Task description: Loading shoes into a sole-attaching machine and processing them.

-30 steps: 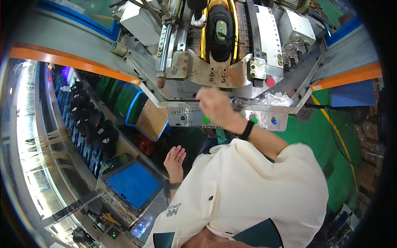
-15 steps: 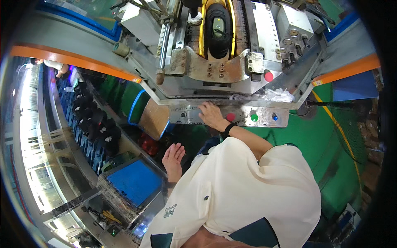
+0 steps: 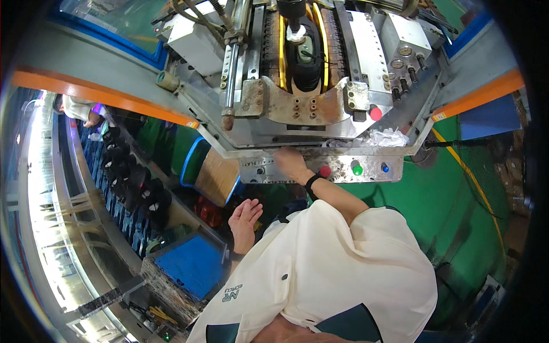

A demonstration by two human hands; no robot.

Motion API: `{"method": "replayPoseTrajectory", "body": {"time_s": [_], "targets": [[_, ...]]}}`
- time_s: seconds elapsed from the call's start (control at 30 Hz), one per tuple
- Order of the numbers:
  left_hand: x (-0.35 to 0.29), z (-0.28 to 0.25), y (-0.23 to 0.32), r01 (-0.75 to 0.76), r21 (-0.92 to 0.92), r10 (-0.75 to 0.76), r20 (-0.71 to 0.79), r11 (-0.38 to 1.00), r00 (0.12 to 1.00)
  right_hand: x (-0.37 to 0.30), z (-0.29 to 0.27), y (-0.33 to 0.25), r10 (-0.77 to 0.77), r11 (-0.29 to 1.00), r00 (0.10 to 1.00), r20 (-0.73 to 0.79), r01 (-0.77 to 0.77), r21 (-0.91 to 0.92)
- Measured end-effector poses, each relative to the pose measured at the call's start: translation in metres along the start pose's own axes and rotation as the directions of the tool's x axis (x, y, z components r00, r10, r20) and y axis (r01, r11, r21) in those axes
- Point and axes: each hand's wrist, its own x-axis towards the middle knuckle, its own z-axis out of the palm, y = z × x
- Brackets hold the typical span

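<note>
My right hand (image 3: 291,163), smeared by motion, is at the left part of a metal control panel (image 3: 372,176) with red, green and blue buttons; its fingertips are too blurred to read. My left hand (image 3: 245,219) hovers palm up beside my body, fingers stretched out, with nothing in it. Beyond the panel, a black shoe (image 3: 305,73) on a green-topped last sits in the machine between yellow-edged side pads. A black rod (image 3: 292,10) with a white-wrapped tip (image 3: 295,35) stands over the shoe, overlapping the last's top from here.
A curved metal plate (image 3: 303,110) fronts the shoe. To the left stand a wooden-topped stool (image 3: 217,178) and a blue-topped stand (image 3: 191,265). Past them, a conveyor line (image 3: 63,228) runs beside a row of black shoes (image 3: 132,177). Another person (image 3: 80,110) is at the far left.
The white-tipped rod has shifted from the shoe's left side to over it. My right hand has stayed by the panel but is now blurred. My left hand barely differs; the view has shifted slightly.
</note>
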Motion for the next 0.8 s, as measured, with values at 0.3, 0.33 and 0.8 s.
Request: {"method": "replayPoseTrajectory", "body": {"time_s": [0.3,0.33,0.8], "targets": [[0.029,0.022,0.000,-0.024,0.101,0.004,0.196,0.995,0.981,-0.103,-0.076,0.006,0.231,0.926,0.972,0.043,-0.233,0.298],[0.029,0.028,0.002,-0.028,0.105,0.007,0.199,0.994,0.980,-0.130,-0.082,0.018,0.320,0.901,0.943,0.089,-0.332,0.281],[-0.039,0.135,-0.060,-0.068,0.152,0.006,0.377,0.986,0.926,-0.499,-0.147,0.139,0.637,0.533,0.340,0.692,-0.843,-0.076]]}}
